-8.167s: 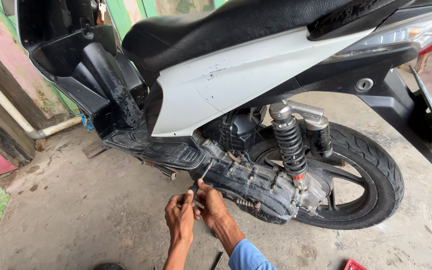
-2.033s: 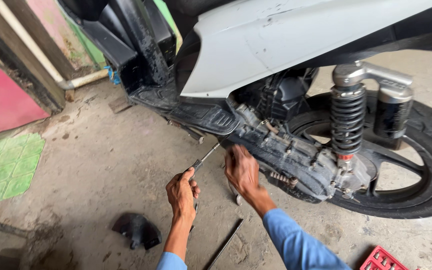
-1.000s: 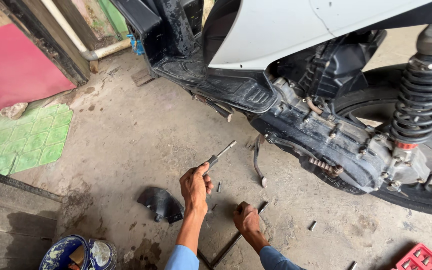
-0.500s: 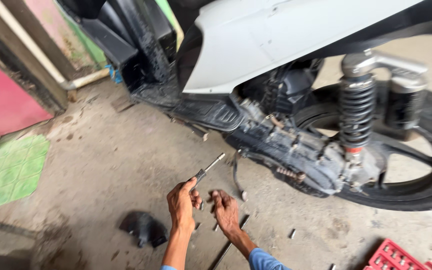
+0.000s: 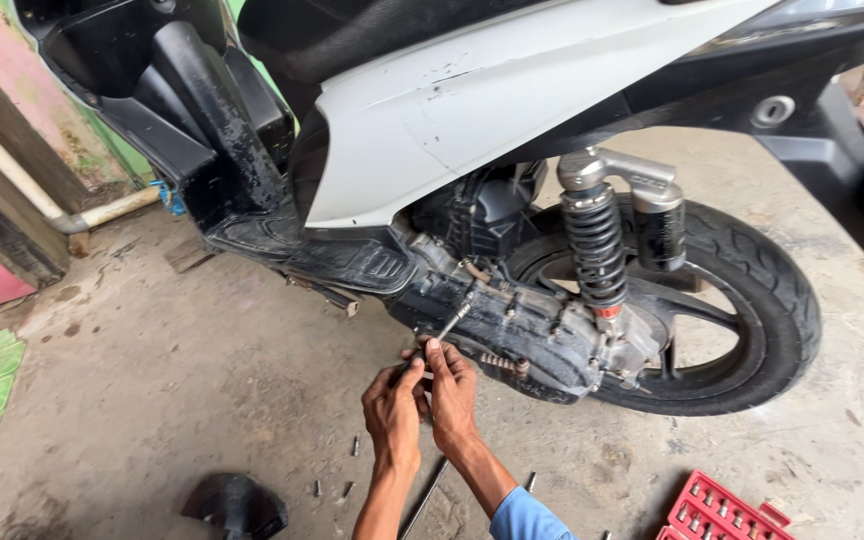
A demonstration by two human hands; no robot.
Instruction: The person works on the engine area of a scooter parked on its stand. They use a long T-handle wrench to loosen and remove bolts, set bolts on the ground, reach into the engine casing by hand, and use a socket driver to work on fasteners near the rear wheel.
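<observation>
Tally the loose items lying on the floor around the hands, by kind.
Bolts: 4 that I can make out, small ones may be missed
Rod: 1
Black cover: 1
Red socket tray: 1
Total: 7
The left hand and right hand together hold a screwdriver, not counted.

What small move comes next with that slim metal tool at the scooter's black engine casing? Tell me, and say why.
Probably seat the tip of the slim metal tool squarely on its fastener before turning. Both the left hand and the right hand grip its lower end, and its shaft slants up to the black engine casing, where the tip is too small to judge.
</observation>
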